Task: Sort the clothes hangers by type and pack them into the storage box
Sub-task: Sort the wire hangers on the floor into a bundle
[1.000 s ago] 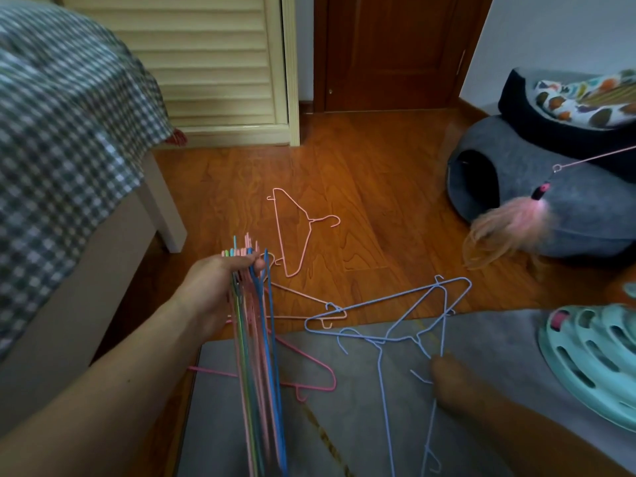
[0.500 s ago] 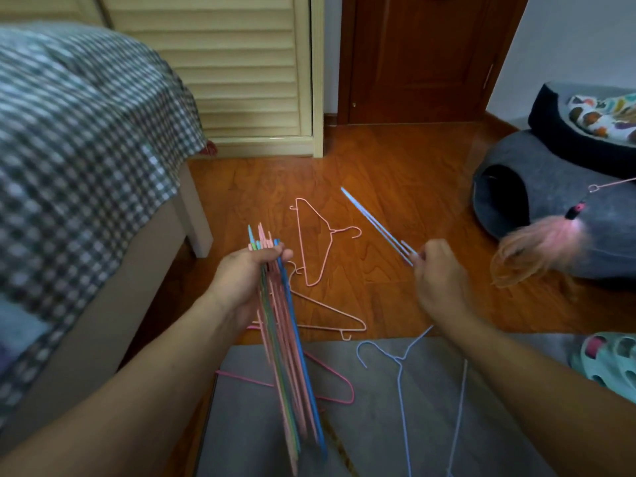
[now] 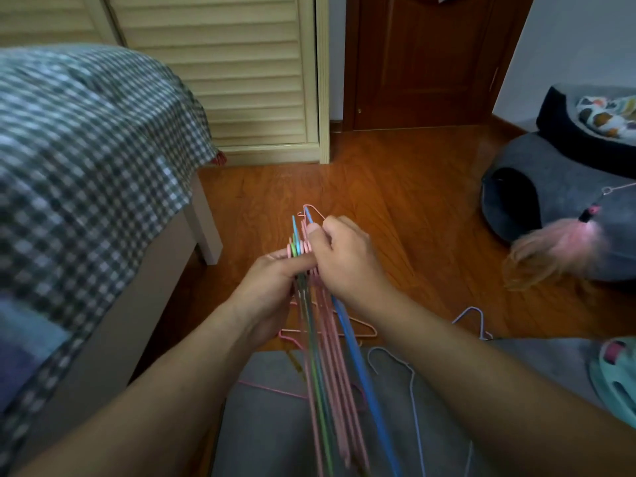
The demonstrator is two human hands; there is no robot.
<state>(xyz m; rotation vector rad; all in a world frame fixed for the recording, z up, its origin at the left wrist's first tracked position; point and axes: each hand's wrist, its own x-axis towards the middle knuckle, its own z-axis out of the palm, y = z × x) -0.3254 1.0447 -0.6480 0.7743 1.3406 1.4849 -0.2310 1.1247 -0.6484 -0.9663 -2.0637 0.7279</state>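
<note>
Now that my right hand (image 3: 347,259) has carried its blue hanger (image 3: 358,359) across, it pinches it against the bundle (image 3: 323,373) my left hand (image 3: 272,287) grips over the floor (image 3: 395,187); loose hangers (image 3: 471,321) remain, no box visible.

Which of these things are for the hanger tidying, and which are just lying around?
For the job: bundle of hangers in both hands, pink hanger on the floor, white hanger on the mat.

Just there: bed, cat tunnel, feather toy, teal toy.
</note>
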